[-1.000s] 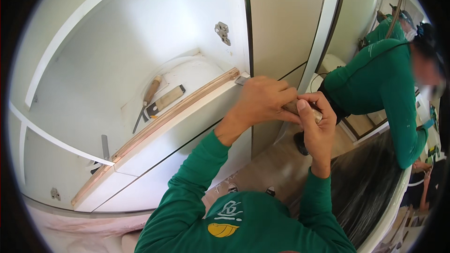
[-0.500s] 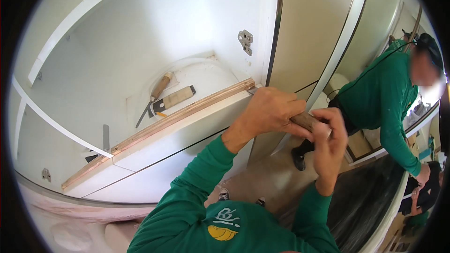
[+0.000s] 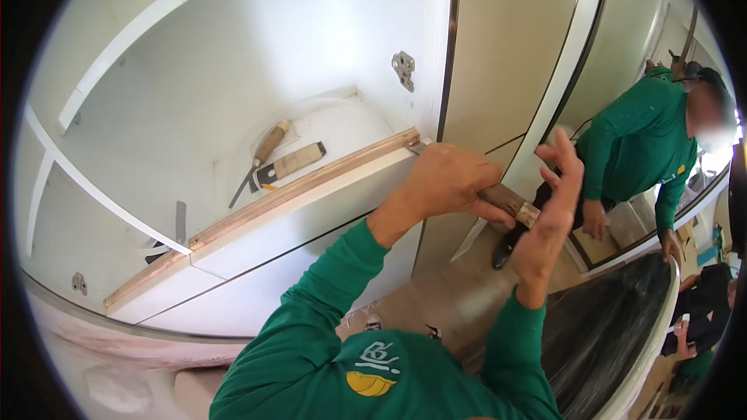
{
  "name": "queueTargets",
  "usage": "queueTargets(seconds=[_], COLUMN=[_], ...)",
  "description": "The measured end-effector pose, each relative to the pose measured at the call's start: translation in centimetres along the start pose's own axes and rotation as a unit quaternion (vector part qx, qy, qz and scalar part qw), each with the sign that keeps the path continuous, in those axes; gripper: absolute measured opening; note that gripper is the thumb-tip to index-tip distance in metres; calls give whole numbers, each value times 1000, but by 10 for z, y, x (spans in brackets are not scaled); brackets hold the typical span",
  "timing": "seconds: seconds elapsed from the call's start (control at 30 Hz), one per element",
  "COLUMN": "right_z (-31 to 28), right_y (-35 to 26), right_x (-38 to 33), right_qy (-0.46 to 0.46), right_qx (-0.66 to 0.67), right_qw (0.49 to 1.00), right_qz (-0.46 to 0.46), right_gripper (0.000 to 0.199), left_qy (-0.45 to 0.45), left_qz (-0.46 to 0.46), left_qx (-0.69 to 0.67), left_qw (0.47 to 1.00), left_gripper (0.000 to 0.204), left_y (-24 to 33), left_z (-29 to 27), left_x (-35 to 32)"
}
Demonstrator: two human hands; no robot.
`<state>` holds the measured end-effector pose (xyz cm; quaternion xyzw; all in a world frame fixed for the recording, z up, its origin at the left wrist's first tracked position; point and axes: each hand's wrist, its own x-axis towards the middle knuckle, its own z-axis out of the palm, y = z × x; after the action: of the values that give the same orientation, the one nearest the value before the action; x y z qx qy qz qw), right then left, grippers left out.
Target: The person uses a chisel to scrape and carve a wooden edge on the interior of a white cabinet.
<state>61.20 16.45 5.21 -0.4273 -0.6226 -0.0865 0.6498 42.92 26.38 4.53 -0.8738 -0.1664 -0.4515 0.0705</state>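
Note:
My left hand [image 3: 447, 183] grips a chisel by its wooden handle [image 3: 507, 202]. The tool's metal blade [image 3: 418, 146] shows just past my knuckles, at the right end of a raw wooden strip [image 3: 311, 179] along the cabinet's front edge. Beside the butt of the handle is my right hand [image 3: 551, 222], fingers stretched out and palm toward it; whether the palm touches it I cannot tell. A wooden-handled tool with a narrow dark blade [image 3: 270, 144] and a wide-bladed tool with a pale handle [image 3: 296, 161] lie inside the white cabinet [image 3: 194, 93].
Below the strip are white front panels [image 3: 296, 237]. A metal hinge [image 3: 403, 70] is fixed to the inner wall. At the right, a person in a green shirt [image 3: 638, 140] stands beside a dark, plastic-covered surface [image 3: 607, 334]. A tall beige panel [image 3: 510, 39] rises beside the cabinet.
My right hand has opened from curled fingers at the handle's end to stretched ones, baring the butt. My left hand keeps its grip. The person in green has turned and lowered an arm.

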Motion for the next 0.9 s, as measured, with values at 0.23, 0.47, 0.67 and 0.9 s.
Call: queueTargets(seconds=[0.23, 0.47, 0.67, 0.9], right_z=[-1, 26, 37, 18], right_y=[11, 31, 70, 26], right_x=[5, 10, 17, 8], right_qy=[134, -31, -18, -67], right_qx=[152, 201, 355, 322], right_qw=[968, 961, 896, 906], right_qz=[146, 189, 266, 267], right_gripper=[97, 88, 74, 48], left_qy=[-9, 27, 56, -21], left_qz=[-15, -60, -77, -161], left_qx=[13, 65, 156, 85], left_qw=[1000, 996, 983, 983], left_gripper=[73, 70, 65, 63], left_y=[4, 8, 12, 27], left_z=[6, 16, 37, 6], left_x=[4, 5, 8, 8])
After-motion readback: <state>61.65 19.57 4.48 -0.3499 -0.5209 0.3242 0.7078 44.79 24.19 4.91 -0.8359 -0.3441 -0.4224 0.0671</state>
